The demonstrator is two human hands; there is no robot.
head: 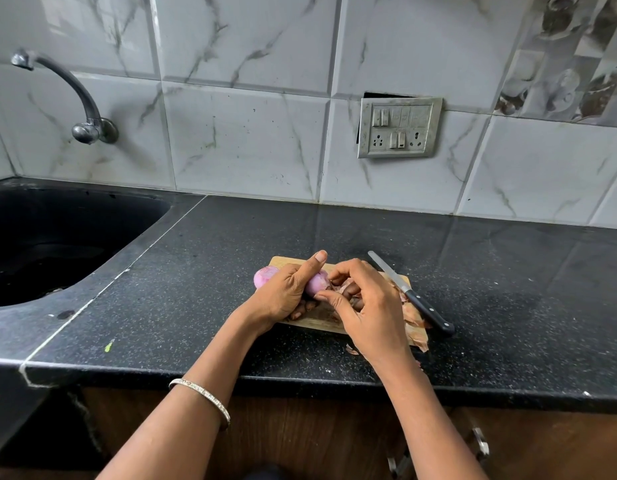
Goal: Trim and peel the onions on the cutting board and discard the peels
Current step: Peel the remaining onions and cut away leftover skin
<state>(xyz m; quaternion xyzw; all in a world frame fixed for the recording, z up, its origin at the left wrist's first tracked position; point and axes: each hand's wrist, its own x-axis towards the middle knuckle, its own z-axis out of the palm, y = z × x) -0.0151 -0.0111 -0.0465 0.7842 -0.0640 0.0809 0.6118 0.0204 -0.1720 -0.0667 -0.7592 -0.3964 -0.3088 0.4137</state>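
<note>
Left grip (285, 293) holds onion (316, 284), end toward right grip (366, 308).

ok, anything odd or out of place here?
The switch plate sits crooked, with a dark gap in the tile above it. Loose onion peels have spilled past the cutting board onto the countertop. The knife handle overhangs the board's right edge. The left hand and right hand hold the onion normally.

Both forearms reach forward and the hands meet. The left hand (282, 292) grips an onion (317, 284), its thumb stretched out straight. The right hand (369, 306), curled, pinches the onion's end.
</note>
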